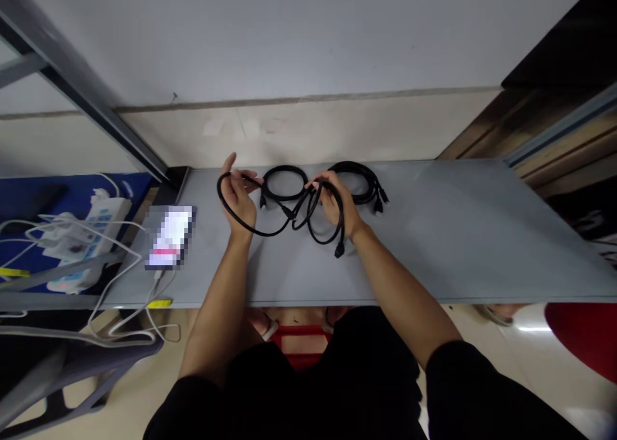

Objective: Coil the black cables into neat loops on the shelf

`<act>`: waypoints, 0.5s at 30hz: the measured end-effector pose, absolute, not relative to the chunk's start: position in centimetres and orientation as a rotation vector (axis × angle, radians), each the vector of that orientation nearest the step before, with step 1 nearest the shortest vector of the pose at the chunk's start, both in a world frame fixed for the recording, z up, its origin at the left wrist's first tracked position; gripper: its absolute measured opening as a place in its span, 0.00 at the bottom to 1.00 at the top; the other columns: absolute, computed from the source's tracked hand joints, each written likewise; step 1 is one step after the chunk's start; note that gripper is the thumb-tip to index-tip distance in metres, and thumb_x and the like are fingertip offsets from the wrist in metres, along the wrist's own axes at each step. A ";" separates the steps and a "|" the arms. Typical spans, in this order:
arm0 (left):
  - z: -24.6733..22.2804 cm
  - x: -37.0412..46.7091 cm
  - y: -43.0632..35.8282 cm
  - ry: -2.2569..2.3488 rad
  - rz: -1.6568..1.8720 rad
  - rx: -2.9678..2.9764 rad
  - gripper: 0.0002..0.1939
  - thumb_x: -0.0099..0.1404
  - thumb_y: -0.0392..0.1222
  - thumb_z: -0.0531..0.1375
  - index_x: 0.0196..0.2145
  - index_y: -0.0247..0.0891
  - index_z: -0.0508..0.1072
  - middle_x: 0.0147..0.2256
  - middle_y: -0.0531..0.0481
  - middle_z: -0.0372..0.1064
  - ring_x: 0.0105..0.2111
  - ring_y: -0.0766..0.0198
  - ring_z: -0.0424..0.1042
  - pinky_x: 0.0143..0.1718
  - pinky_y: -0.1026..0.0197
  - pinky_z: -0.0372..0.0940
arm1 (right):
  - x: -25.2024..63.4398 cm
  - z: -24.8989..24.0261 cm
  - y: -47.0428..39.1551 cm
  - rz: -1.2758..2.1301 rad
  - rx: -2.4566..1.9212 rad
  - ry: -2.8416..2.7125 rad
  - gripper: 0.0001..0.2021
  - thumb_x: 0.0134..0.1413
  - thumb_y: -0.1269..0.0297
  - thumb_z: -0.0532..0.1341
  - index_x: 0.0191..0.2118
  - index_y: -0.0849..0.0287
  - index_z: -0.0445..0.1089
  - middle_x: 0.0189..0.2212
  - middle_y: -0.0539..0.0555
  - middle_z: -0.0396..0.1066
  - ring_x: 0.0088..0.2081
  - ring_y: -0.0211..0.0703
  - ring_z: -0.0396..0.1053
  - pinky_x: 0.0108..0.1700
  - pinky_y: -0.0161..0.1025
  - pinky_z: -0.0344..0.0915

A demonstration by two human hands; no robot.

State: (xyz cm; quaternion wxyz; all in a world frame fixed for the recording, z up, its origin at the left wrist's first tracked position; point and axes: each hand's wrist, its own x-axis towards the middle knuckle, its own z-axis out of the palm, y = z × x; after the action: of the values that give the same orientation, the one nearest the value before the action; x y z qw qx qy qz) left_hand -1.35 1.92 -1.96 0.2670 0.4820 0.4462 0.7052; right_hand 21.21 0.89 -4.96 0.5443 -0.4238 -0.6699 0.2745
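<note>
A black cable (270, 235) hangs in loose loops between my two hands above the grey table. One loop runs across the palm of my left hand (238, 196), its fingers partly spread and the cable passing by the thumb. My right hand (332, 199) grips several turns of the same cable between thumb and fingers, and a black connector (340, 250) dangles below it. Behind, a coiled black cable (284, 168) lies on the table between the hands. Another coil (359, 166) with plugs at its right side rests behind my right hand.
The grey table (457, 234) stands against a wall. At its left end lies a phone (171, 237) with a white charging cable. Farther left, a white power strip (91, 244) holds several chargers. Below are a red stool (301, 330) and a yellow tag (159, 304).
</note>
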 end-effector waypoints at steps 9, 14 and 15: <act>-1.0 -2.2 2.2 1.213 2.045 1.205 0.24 0.82 0.54 0.61 0.70 0.49 0.73 0.35 0.54 0.74 0.33 0.67 0.78 0.39 0.66 0.75 | 21.4 -5.1 0.7 0.666 -1.010 -1.651 0.21 0.76 0.38 0.56 0.51 0.50 0.72 0.45 0.57 0.83 0.42 0.53 0.79 0.47 0.55 0.82; -1.6 -3.0 2.5 1.218 1.997 1.232 0.18 0.81 0.54 0.61 0.59 0.44 0.82 0.34 0.52 0.77 0.29 0.69 0.77 0.34 0.67 0.74 | 21.4 -5.5 1.1 0.722 -0.990 -1.635 0.20 0.76 0.38 0.56 0.52 0.48 0.71 0.44 0.55 0.81 0.43 0.50 0.79 0.52 0.52 0.80; -2.0 -2.9 2.6 1.207 1.914 1.263 0.19 0.80 0.55 0.62 0.58 0.43 0.82 0.35 0.51 0.79 0.28 0.69 0.77 0.32 0.67 0.74 | 21.4 -5.6 1.1 0.722 -0.991 -1.634 0.20 0.76 0.38 0.56 0.52 0.48 0.71 0.45 0.55 0.81 0.44 0.51 0.79 0.53 0.53 0.80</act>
State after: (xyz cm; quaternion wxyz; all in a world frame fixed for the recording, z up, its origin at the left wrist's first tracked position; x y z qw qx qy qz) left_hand -2.89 2.59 -2.02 0.2715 0.4690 0.4482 0.7109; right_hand 21.37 1.13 -5.56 0.5219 -0.4137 -0.6823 0.3016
